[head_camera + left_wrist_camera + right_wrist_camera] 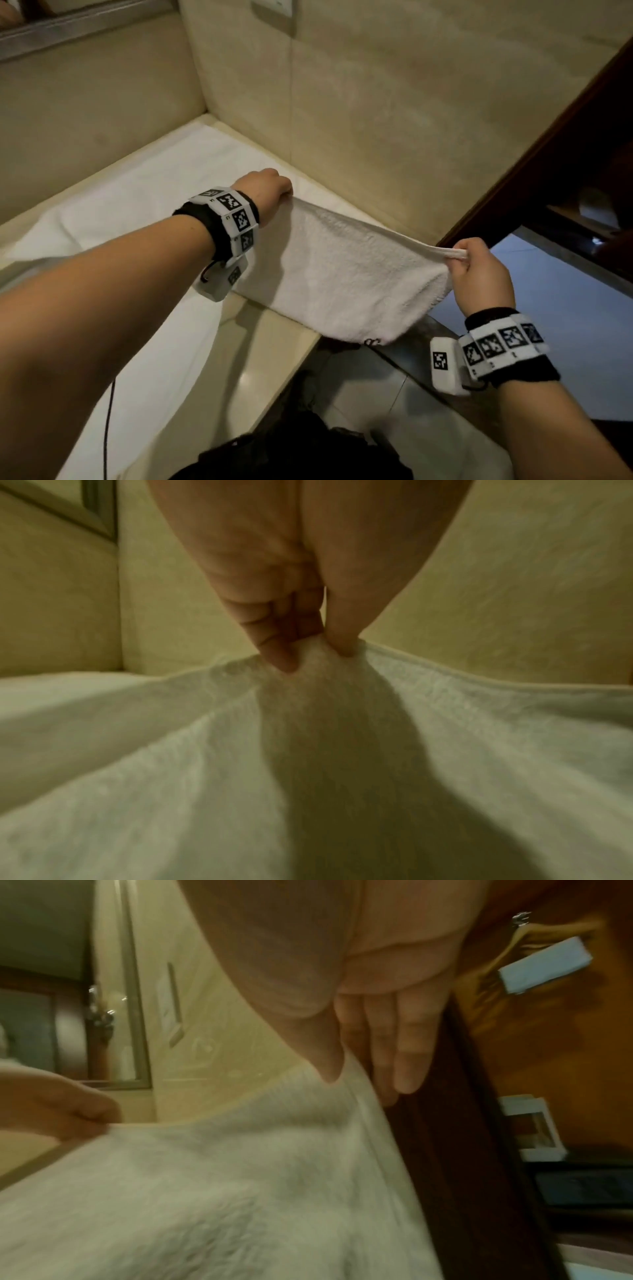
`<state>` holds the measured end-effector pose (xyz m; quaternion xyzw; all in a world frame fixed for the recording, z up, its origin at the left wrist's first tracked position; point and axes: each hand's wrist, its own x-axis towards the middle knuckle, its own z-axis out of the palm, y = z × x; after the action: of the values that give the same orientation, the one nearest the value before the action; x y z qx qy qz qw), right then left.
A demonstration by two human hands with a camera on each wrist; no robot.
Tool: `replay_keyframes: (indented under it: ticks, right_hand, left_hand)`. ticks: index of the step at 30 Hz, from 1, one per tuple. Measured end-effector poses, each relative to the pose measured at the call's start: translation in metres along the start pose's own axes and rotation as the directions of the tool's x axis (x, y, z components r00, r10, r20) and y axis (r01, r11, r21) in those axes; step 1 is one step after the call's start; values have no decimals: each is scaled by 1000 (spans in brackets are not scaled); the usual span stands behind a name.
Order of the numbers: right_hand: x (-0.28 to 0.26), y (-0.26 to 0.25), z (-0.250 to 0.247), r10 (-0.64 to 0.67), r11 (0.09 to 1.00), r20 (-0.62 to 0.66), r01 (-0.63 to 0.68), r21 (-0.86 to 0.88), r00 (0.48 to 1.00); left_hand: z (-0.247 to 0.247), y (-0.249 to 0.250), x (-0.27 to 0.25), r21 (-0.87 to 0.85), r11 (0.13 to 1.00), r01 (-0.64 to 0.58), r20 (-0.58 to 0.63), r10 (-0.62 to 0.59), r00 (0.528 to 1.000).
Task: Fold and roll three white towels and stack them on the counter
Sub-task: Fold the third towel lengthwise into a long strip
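Note:
A white terry towel [335, 274] hangs stretched in the air between both hands, above the right end of the cream counter [260, 370]. My left hand [270, 192] pinches its far corner; the left wrist view shows thumb and fingers [274, 647] closed on the towel [342, 750]. My right hand [476, 263] pinches the near top corner out past the counter's end. In the right wrist view the thumb presses the towel's hem [356, 1085] against the fingers [407, 1053]. The lower edge droops toward the counter's front.
A white cloth [120, 212] lies spread flat on the counter behind and left of the towel. Beige tiled walls [376, 102] close the corner. A dark wooden door frame [534, 164] stands at the right. A mirror edge [68, 31] sits at top left.

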<state>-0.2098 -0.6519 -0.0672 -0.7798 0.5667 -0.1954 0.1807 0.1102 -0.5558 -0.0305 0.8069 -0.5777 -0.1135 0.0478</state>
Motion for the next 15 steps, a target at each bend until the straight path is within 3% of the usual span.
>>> replay_keyframes:
  ticks: [3,5,8,11,15]
  right_hand:
    - [24,-8,16,-22,955,133,60,-290,991]
    - [29,-23,34,-68,941,304,162,-298,950]
    - [47,-62,72,-242,938,552,338,-78,798]
    - [65,-116,109,-423,862,597,506,33,682]
    - [83,-172,148,-484,775,679,630,40,552]
  left_hand:
    - [16,-5,41,5,1000,30,103,-31,994]
    - [32,-11,50,-18,999,42,187,-38,982]
    - [51,-29,50,-83,996,17,202,0,979]
    - [58,-58,34,-47,999,10,190,-1,982]
    - [55,-103,9,11,998,62,161,-63,985]
